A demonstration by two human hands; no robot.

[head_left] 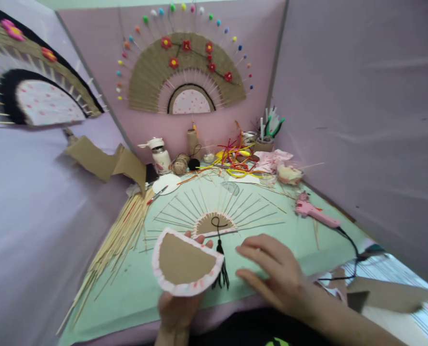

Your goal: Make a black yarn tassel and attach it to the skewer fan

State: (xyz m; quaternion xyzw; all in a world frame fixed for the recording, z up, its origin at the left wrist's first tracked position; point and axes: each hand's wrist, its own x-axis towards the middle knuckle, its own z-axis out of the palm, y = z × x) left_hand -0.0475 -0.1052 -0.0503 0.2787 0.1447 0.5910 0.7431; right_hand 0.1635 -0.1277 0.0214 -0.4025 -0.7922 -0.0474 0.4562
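My left hand [178,312] holds up a half-round cardboard piece [185,258] with white-and-pink fabric folded over its rim; its fingertips show along the top edge. My right hand [273,274] is open to the right of the piece, fingers apart and holding nothing. Behind them on the table lies a fan frame [207,224], thin sticks spreading from a small cardboard half-circle with a fabric edge. A black tassel [220,264] with a looped cord lies over that half-circle and hangs down between my hands, partly behind the held piece.
Bamboo sticks [122,240] lie in a pile at left. A pink glue gun [317,211] with a black cord rests at right. A white bottle [161,156], twine ball [180,165] and coloured pipe cleaners [235,156] line the back, below a decorated wall fan [145,79].
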